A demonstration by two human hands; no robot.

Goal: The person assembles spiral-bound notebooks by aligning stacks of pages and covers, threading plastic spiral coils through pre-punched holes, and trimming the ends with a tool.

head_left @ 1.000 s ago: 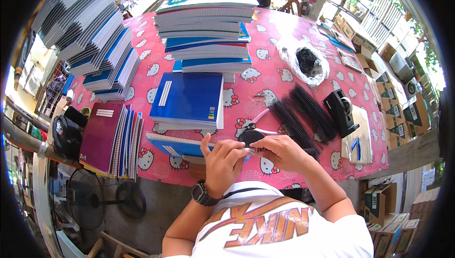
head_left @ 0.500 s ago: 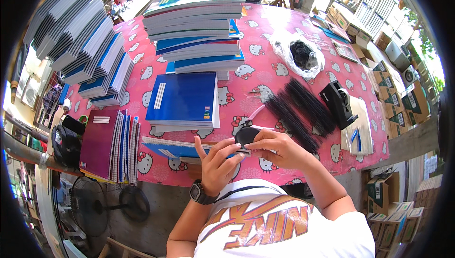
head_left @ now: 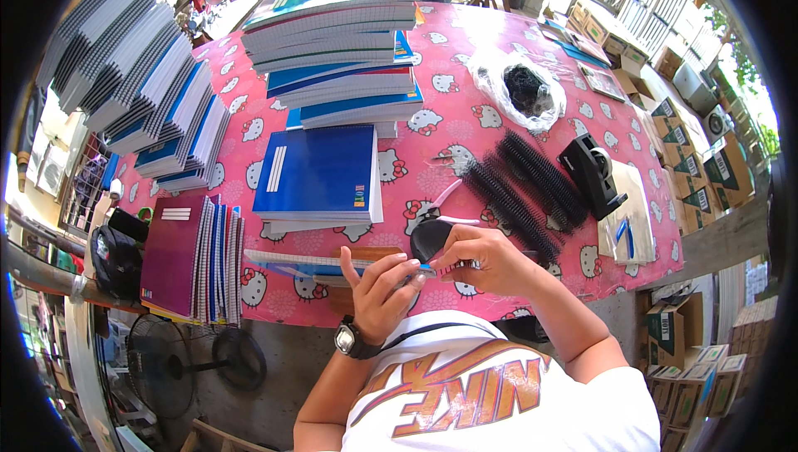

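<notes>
My left hand [head_left: 384, 284] closes on a blue-covered notebook [head_left: 299, 264], which is held almost edge-on at the table's near side. Just right of its end, my right hand [head_left: 489, 259] pinches a thin black spiral binding coil [head_left: 451, 268], partly hidden by the fingers. Beyond my fingers sits a round black dish [head_left: 430, 238]. Pliers with pink handles [head_left: 447, 194] lie beside the dish. Several long black spiral coils [head_left: 517, 207] are heaped to the right. A stack of blue notebooks [head_left: 316, 171] stands beyond my left hand.
Tall notebook stacks [head_left: 332, 12] fill the far left, and purple-topped notebooks [head_left: 173, 244] sit at the near left. A black tape dispenser [head_left: 592, 176], a plastic bag [head_left: 482, 78] and a blue tool [head_left: 624, 240] are at right. A standing fan [head_left: 166, 365] is below.
The notebook has tipped, so less of its blue cover shows. My right hand has shifted slightly right, away from my left fingertips, uncovering the coil.
</notes>
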